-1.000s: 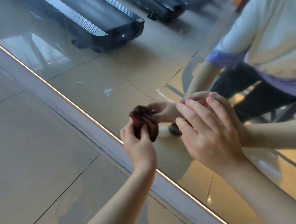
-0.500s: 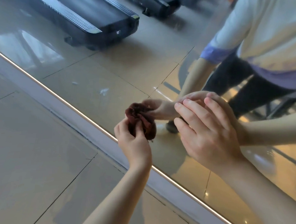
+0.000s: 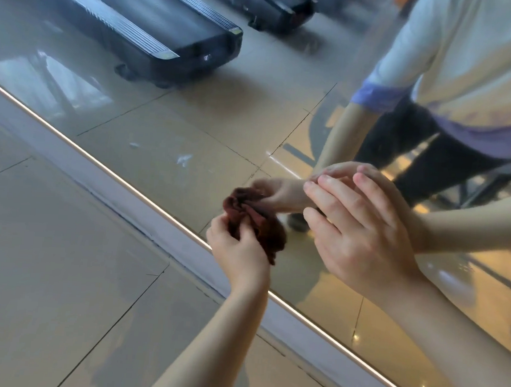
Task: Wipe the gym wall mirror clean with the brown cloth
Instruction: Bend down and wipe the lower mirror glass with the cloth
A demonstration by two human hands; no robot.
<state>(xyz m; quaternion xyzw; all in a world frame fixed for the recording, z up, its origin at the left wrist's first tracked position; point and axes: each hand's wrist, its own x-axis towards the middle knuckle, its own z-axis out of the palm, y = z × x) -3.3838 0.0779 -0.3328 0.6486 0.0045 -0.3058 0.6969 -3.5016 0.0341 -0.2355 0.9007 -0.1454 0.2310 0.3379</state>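
head view: your left hand (image 3: 238,252) clutches the brown cloth (image 3: 264,227) near the bottom edge of the mirror (image 3: 162,120); your right hand (image 3: 357,230) rests flat, relaxed; white smudges (image 3: 184,159) look unwiped.

Tile floor (image 3: 60,285); treadmill (image 3: 133,24) in mirror (image 3: 192,122) refl.

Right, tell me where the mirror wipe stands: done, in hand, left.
Done: no patch of the mirror reads as plainly clean. In hand: the left hand grips the bunched brown cloth against the glass near its bottom edge, the right hand flat on it beside. Left: white smears up-left of the cloth, and haze over the upper glass.
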